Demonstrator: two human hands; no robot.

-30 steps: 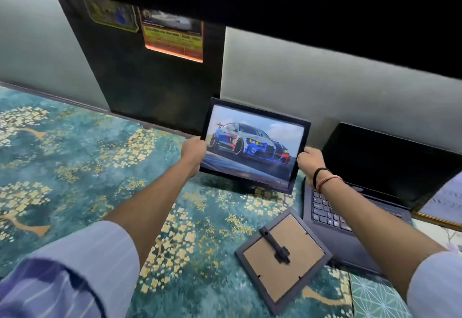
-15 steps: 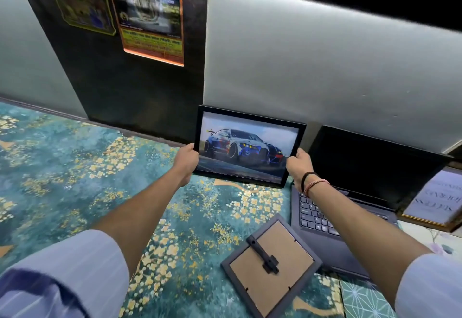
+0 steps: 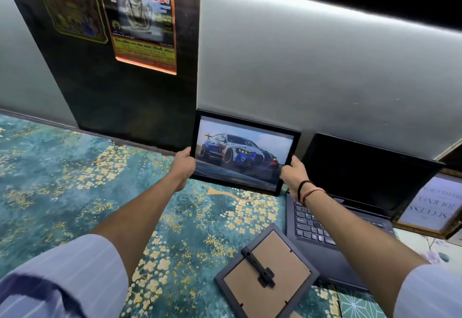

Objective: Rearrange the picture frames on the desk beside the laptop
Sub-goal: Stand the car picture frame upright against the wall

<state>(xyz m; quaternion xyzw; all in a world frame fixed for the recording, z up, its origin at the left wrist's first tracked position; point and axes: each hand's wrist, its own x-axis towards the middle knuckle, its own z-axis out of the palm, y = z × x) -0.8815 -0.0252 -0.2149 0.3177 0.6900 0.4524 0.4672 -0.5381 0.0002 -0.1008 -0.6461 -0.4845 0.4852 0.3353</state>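
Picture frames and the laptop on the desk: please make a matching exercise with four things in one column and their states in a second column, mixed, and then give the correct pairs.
Things:
1. car picture frame
2. grey frame
3. laptop
4. gold-edged frame

States:
A. lies face down, cardboard back and stand upward
B. open, with a dark screen
C. to the right of the laptop, showing printed text
D. held at both side edges by the left hand and the right hand, near the wall

Pairs: 1-D, 2-A, 3-B, 4-C
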